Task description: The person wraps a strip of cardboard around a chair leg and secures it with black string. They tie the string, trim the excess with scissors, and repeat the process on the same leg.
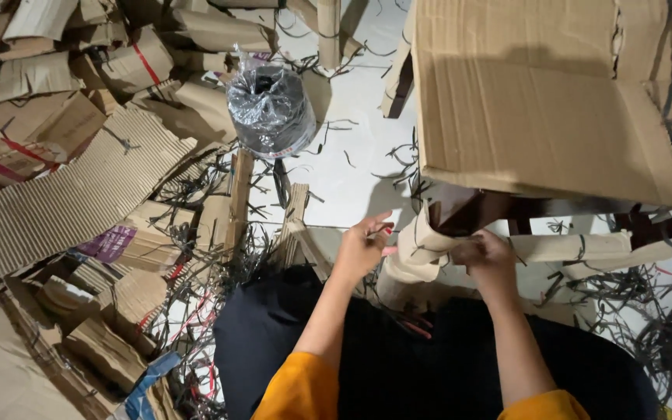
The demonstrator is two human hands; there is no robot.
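Note:
My left hand (363, 247) and my right hand (488, 259) both grip a bent strip of brown cardboard (418, 250) in front of my lap. The strip wraps around a dark wooden leg (460, 211) of a piece of furniture. My left hand pinches the strip's left end with its fingers curled. My right hand closes on the strip's right side, just under the dark wood. A large flat cardboard sheet (554, 101) lies on top of the furniture above my hands.
A heap of torn corrugated cardboard (64, 194) fills the left side. A black roll wrapped in clear plastic (270, 109) stands on the white floor (351, 155). Thin dark strips (647, 311) litter the floor at right. A wooden post (328, 31) rises at the top.

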